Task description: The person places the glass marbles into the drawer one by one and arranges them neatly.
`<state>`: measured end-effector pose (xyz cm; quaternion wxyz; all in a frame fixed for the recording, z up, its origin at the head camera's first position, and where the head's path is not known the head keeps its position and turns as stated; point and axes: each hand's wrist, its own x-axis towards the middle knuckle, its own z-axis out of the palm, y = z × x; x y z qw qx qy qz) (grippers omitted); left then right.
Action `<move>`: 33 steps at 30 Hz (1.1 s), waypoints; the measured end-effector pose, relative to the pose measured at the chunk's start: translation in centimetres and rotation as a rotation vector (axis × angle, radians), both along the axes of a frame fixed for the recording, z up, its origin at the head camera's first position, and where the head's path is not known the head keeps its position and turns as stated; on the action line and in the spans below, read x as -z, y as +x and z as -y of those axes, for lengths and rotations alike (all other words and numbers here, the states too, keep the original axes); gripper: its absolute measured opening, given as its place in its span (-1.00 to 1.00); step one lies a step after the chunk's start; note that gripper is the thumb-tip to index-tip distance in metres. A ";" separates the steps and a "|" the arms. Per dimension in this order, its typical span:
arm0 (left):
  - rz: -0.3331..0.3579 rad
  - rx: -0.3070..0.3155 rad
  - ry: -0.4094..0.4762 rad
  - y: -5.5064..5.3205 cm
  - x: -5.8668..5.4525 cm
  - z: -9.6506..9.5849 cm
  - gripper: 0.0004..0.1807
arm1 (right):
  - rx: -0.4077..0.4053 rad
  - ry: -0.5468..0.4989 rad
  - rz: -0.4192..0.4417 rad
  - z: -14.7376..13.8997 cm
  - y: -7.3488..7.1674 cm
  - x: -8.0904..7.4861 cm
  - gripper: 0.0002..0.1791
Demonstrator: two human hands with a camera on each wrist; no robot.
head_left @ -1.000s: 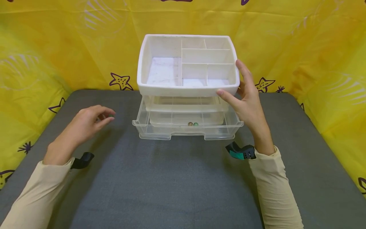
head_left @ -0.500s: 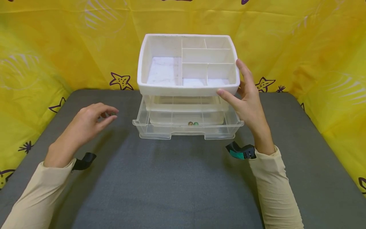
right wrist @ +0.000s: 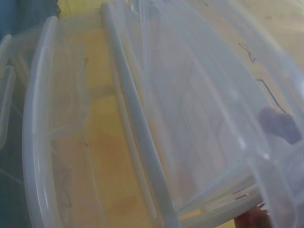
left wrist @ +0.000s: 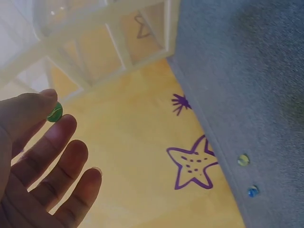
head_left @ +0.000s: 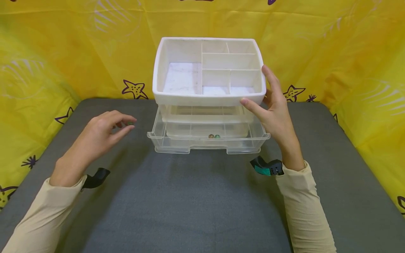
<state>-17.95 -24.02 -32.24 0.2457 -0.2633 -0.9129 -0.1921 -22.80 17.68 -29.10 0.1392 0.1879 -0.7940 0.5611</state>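
My left hand (head_left: 100, 133) is raised over the table's left side and pinches a green marble (left wrist: 55, 113) between thumb and index finger, the other fingers loosely bent. My right hand (head_left: 276, 114) grips the right front corner of a white plastic desk organizer (head_left: 202, 99), thumb on the front rim and fingers along the side. At its bottom a clear drawer (head_left: 172, 144) is pulled out toward me. Inside that drawer lie a brownish marble (head_left: 211, 136) and a green-tinted marble (head_left: 217, 136), side by side.
On the grey tabletop (head_left: 190, 203), a yellowish marble (left wrist: 243, 160) and a blue marble (left wrist: 252, 191) show in the left wrist view. The organizer's divided top tray (head_left: 182, 75) faces up. A yellow patterned cloth (head_left: 202, 17) stands around the back and sides.
My left hand has drifted a little to the right and slightly up, toward the organizer, with the green marble. The right hand and the drawer have stayed in place.
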 end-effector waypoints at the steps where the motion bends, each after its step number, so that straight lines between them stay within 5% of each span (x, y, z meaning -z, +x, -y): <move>1: -0.006 0.005 0.004 0.0 -0.1 -0.1 -0.72 | 0.001 0.000 0.000 0.0 0.0 0.0 -0.07; 20: -0.114 0.151 0.083 0.7 -2.5 -3.1 -0.60 | -0.002 0.002 -0.005 0.0 0.0 0.0 -0.07; 33: -0.133 0.132 0.095 1.5 -4.4 -4.9 -0.69 | -0.002 0.003 -0.008 0.0 0.1 0.0 -0.08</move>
